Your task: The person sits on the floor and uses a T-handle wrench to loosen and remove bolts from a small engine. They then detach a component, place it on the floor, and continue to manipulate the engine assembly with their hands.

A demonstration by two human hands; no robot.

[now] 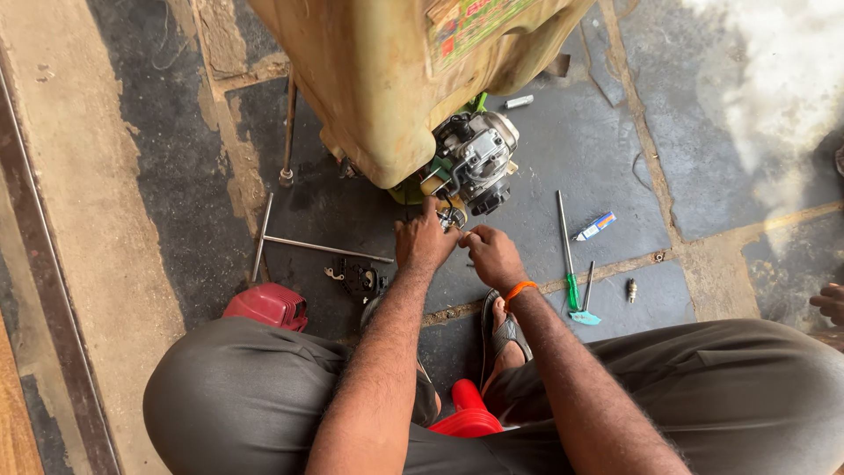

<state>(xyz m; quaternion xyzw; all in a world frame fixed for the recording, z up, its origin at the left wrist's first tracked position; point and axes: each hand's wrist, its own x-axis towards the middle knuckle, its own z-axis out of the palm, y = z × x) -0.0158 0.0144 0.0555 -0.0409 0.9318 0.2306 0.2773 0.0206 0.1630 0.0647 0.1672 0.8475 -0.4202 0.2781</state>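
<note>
A dirty yellowish tank [387, 79] stands on the stone floor, with a small grey engine [475, 158] mounted at its lower right. My left hand [424, 239] reaches up to the engine's underside, its fingers touching parts there. My right hand [492, 255], with an orange band at the wrist, is beside the left one, its fingers pinched on a small part just below the engine; what the part is I cannot tell. I squat over the spot, grey trousers on both knees.
A T-handle wrench [290, 239] lies left of my hands. A red cover [268, 305] and a black part [360, 280] sit near my left knee. Two screwdrivers [570, 264], a small tube [596, 226] and a spark plug [630, 289] lie to the right. A red funnel [466, 409] is between my legs. Another person's hand [829, 301] shows at the right edge.
</note>
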